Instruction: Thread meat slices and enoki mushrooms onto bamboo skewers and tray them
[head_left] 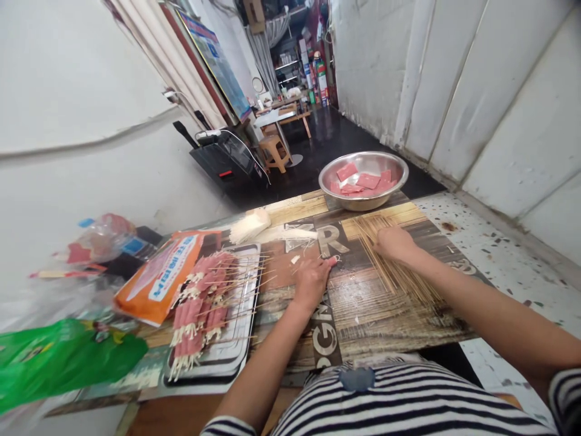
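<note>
My left hand (312,280) is closed round a small pink meat roll (333,261), its end showing past the fingertips with a little pale mushroom. The rest of that roll is hidden. To the right, my right hand (394,243) has its fingers pinched at the upper part of a spread of bamboo skewers (393,272) on the table. Left of my left hand, a metal tray (242,321) bears several skewered meat rolls (193,312) with enoki ends sticking out. Enoki mushrooms (250,226) lie beyond my left hand, some loose strands (290,234) beside them.
A steel bowl (363,203) with pink meat slices (368,180) stands at the table's far edge. An orange packet (158,275) and a green plastic bag (68,357) lie left of the tray. White walls flank the table (363,321); a stool (275,152) stands farther back.
</note>
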`<action>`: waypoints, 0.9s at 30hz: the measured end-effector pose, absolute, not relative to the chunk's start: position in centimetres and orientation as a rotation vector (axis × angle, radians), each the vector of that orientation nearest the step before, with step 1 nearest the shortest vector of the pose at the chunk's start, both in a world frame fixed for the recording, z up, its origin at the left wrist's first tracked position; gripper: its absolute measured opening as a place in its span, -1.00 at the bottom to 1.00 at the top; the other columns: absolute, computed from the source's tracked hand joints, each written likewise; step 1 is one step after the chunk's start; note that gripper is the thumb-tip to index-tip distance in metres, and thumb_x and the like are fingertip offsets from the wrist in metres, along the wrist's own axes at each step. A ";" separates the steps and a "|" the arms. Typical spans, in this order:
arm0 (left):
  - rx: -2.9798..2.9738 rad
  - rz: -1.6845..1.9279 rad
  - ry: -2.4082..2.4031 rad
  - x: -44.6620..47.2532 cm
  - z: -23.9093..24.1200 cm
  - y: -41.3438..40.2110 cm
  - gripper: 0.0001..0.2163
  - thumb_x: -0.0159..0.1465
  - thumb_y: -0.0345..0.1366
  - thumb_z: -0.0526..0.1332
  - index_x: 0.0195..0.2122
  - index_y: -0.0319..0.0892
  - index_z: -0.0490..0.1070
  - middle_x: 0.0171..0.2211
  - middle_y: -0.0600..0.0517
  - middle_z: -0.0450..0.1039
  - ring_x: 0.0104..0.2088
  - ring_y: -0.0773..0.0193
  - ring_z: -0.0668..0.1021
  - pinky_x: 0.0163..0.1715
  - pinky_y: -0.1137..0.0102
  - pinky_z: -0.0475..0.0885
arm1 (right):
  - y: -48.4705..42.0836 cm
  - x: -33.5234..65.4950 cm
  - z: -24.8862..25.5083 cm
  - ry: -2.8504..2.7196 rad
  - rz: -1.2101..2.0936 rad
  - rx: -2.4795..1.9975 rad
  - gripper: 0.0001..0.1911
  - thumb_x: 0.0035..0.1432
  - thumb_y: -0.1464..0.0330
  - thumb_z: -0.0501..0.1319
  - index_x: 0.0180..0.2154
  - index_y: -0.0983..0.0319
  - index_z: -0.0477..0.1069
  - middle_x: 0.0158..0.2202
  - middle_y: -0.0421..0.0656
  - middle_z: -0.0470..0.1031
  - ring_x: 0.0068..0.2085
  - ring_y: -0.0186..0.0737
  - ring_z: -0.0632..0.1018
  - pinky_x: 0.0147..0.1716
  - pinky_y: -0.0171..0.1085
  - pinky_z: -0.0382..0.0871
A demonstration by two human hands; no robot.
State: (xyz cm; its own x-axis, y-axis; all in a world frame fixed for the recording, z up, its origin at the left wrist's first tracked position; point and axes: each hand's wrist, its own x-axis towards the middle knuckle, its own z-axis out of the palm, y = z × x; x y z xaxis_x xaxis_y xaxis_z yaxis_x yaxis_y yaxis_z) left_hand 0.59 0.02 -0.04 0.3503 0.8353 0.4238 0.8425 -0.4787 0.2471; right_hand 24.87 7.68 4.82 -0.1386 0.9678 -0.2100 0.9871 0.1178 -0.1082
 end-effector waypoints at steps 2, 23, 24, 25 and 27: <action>-2.577 -0.792 -1.603 0.7 0.0 0.0 -0.79 0.39 -0.30 0.09 -0.15 -0.11 0.54 -0.40 0.02 0.51 -0.31 0.26 0.53 -0.25 0.37 0.37 | 8.0 25.1 4.9 2.256 -0.359 2.026 -0.66 0.16 0.39 0.11 -0.16 0.44 0.55 -0.16 0.23 0.55 -0.11 0.06 0.57 -0.20 -0.18 0.38; -2.585 -0.963 -1.649 0.8 0.1 0.3 -0.76 0.39 -0.25 0.09 -0.20 -0.17 0.55 -0.38 -0.03 0.52 -0.31 0.25 0.52 -0.27 0.35 0.40 | -3.4 26.0 2.9 3.124 -0.392 1.646 -0.67 0.28 0.34 0.01 -0.09 0.18 0.51 -0.24 -0.06 0.60 -0.26 -0.15 0.57 -0.26 -0.25 0.42; -2.591 -0.967 -1.655 0.8 0.1 0.3 -0.77 0.39 -0.25 0.10 -0.20 -0.16 0.55 -0.38 -0.03 0.52 -0.31 0.25 0.53 -0.27 0.35 0.41 | -4.7 26.0 2.2 3.162 -0.364 1.613 -0.66 0.29 0.35 0.00 -0.07 0.18 0.50 -0.26 -0.06 0.60 -0.28 -0.16 0.58 -0.28 -0.25 0.43; -2.594 -0.967 -1.662 0.8 0.1 0.3 -0.76 0.39 -0.24 0.10 -0.20 -0.16 0.55 -0.39 -0.02 0.52 -0.32 0.26 0.53 -0.27 0.35 0.41 | -5.7 26.0 1.5 3.195 -0.317 1.595 -0.66 0.31 0.35 -0.01 -0.06 0.19 0.51 -0.27 -0.06 0.61 -0.31 -0.18 0.59 -0.29 -0.26 0.44; -2.595 -0.955 -1.677 0.8 0.2 0.4 -0.75 0.39 -0.22 0.09 -0.22 -0.16 0.56 -0.40 -0.02 0.51 -0.34 0.26 0.52 -0.28 0.35 0.41 | -6.9 25.9 0.4 3.238 -0.216 1.584 -0.65 0.33 0.36 -0.02 -0.08 0.22 0.52 -0.30 -0.06 0.61 -0.37 -0.21 0.59 -0.33 -0.28 0.46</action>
State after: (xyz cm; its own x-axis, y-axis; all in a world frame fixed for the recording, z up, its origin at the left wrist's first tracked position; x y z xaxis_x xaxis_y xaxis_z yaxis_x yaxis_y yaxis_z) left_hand 0.83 0.42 0.18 0.2890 0.8578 0.4249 0.8031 -0.4589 0.3801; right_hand 25.87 -6.93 0.41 -0.5276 0.7712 0.3563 0.7170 0.6292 -0.3001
